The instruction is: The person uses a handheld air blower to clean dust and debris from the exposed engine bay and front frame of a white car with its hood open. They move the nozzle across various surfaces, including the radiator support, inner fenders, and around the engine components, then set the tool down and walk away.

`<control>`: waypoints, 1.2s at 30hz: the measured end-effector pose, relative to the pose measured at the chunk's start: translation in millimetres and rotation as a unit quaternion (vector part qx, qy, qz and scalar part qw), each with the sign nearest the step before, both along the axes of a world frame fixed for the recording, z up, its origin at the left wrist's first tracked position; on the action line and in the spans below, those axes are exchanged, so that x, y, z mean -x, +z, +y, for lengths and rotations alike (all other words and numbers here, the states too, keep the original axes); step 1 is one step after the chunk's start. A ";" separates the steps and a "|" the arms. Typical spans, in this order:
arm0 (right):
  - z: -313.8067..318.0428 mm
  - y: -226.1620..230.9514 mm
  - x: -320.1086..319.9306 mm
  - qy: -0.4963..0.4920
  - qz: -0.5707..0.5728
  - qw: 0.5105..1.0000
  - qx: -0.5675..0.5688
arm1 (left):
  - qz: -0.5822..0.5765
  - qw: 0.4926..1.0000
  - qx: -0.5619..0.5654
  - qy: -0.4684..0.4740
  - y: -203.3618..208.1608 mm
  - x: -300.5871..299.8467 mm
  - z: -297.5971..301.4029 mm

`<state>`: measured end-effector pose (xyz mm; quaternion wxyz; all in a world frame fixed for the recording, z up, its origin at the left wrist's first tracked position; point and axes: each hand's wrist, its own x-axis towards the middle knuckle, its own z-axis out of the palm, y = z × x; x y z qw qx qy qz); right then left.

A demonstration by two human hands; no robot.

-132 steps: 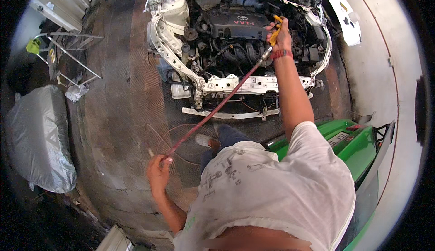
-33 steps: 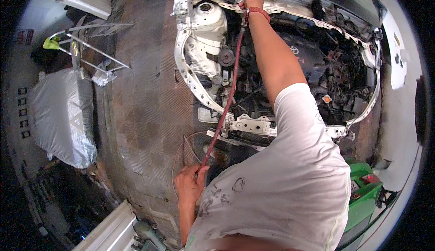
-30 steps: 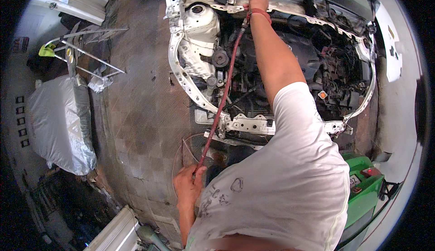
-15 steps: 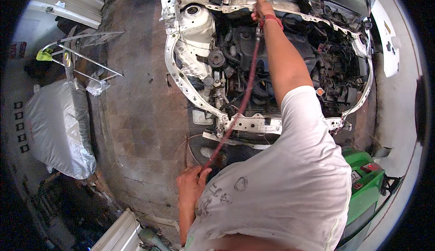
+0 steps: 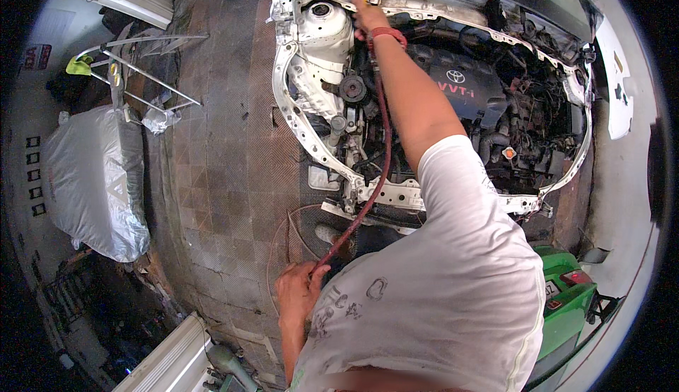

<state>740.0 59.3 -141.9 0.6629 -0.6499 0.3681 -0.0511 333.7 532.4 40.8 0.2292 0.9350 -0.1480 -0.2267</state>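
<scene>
My right arm reaches far forward over the open engine bay of a white car. My right hand (image 5: 369,19), with a red band at the wrist, is closed around a tool at the end of a red hose (image 5: 387,141). Most of that tool is hidden by the fingers; a metal fitting shows under the wrist. It is held near the white strut tower (image 5: 327,28), by the far bodywork. Low on my left side, my left hand (image 5: 297,293) is wrapped round the same hose, which crosses the front crossmember (image 5: 399,195) between my hands.
The black engine cover (image 5: 442,74) and an orange cap (image 5: 508,153) lie under and beside my right arm. A green machine (image 5: 566,300) stands close at my right. At left are a silver-covered object (image 5: 99,180) and a metal frame stand (image 5: 152,91) on the tiled floor (image 5: 226,151).
My right hand has swept left along the far bodywork with the hose's end, toward the strut tower. The hose has bowed to the right. My left hand keeps its grip.
</scene>
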 end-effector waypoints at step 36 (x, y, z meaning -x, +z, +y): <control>-51.1 26.3 57.9 -0.059 0.135 0.927 0.346 | 0.003 0.998 0.053 -0.045 -8.7 -2.0 -22.8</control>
